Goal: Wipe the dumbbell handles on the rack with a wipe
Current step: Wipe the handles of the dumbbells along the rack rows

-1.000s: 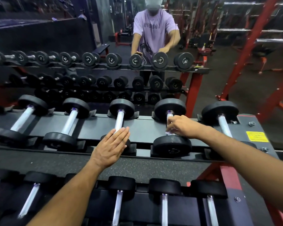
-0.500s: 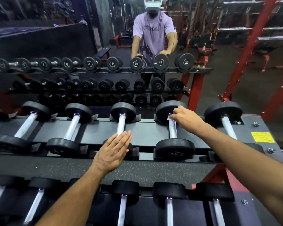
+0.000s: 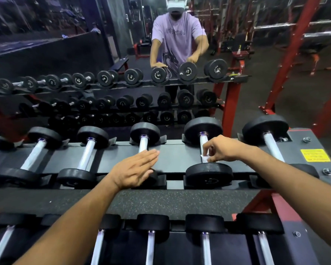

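Observation:
Black dumbbells with chrome handles lie in a row on the top shelf of the rack (image 3: 178, 155). My right hand (image 3: 221, 149) curls round the handle of the fourth dumbbell (image 3: 208, 175) near its front plate, with a small white wipe (image 3: 204, 159) pinched against the handle. My left hand (image 3: 134, 170) lies flat with straight fingers over the front of the third dumbbell (image 3: 144, 131), hiding the lower handle and most of the front plate.
A lower shelf of dumbbells (image 3: 151, 243) runs along the bottom of the view. A mirror behind the rack reflects me (image 3: 177, 38) and the rack. A further dumbbell (image 3: 266, 129) and a yellow label (image 3: 314, 155) sit at the right end; red frames stand beyond.
My right hand has slid down the fourth dumbbell's handle from the far plate toward the front plate with the wipe. My left hand has stayed flat on the third dumbbell.

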